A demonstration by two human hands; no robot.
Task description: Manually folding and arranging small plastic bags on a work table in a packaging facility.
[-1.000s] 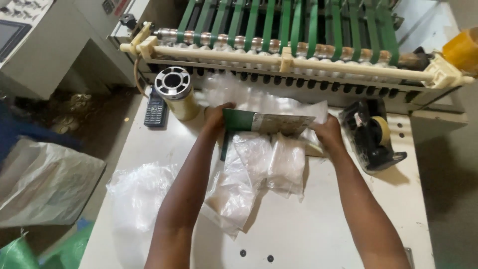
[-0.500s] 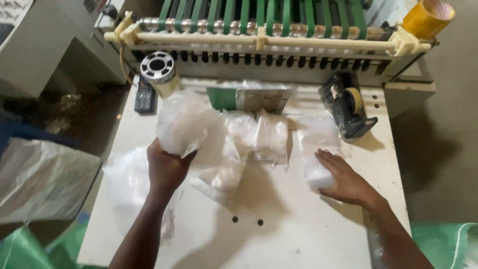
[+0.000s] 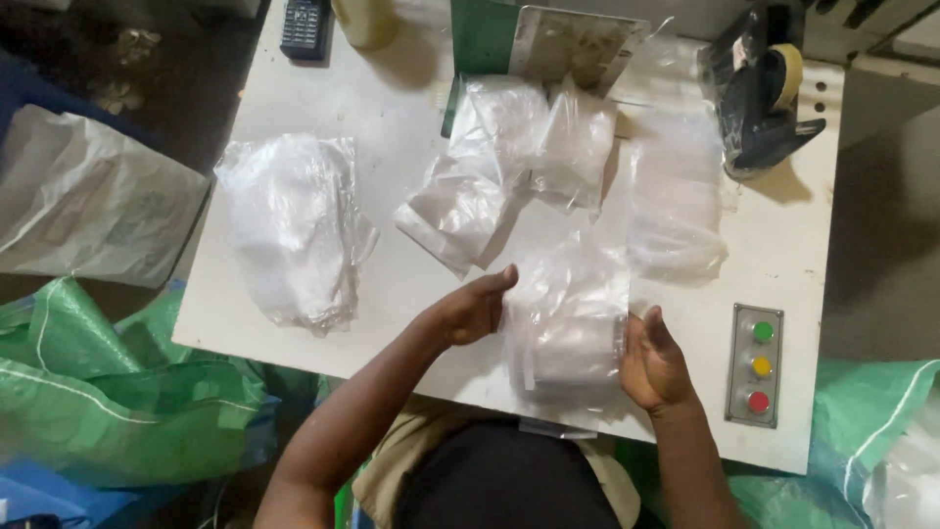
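A stack of clear plastic bags (image 3: 568, 318) stands on the white table (image 3: 392, 118) close to its near edge. My left hand (image 3: 470, 309) presses flat against the stack's left side. My right hand (image 3: 651, 362) presses against its right side, so the stack is squeezed between both palms. Other clear bags lie around: a loose heap (image 3: 294, 220) on the left, a few bundles (image 3: 509, 157) in the middle, and one flat pile (image 3: 676, 211) on the right.
A panel with green, yellow and red buttons (image 3: 759, 364) sits at the table's right front. A tape dispenser (image 3: 764, 98) stands at the back right, a green plate (image 3: 548, 44) at the back, a handset (image 3: 304, 24) at the back left. Green woven sacks (image 3: 108, 392) lie below.
Both hands came away from the machine at the back, each with a bunch of bags. They moved toward me and now squeeze one stack together at the near edge. The view tilted down.
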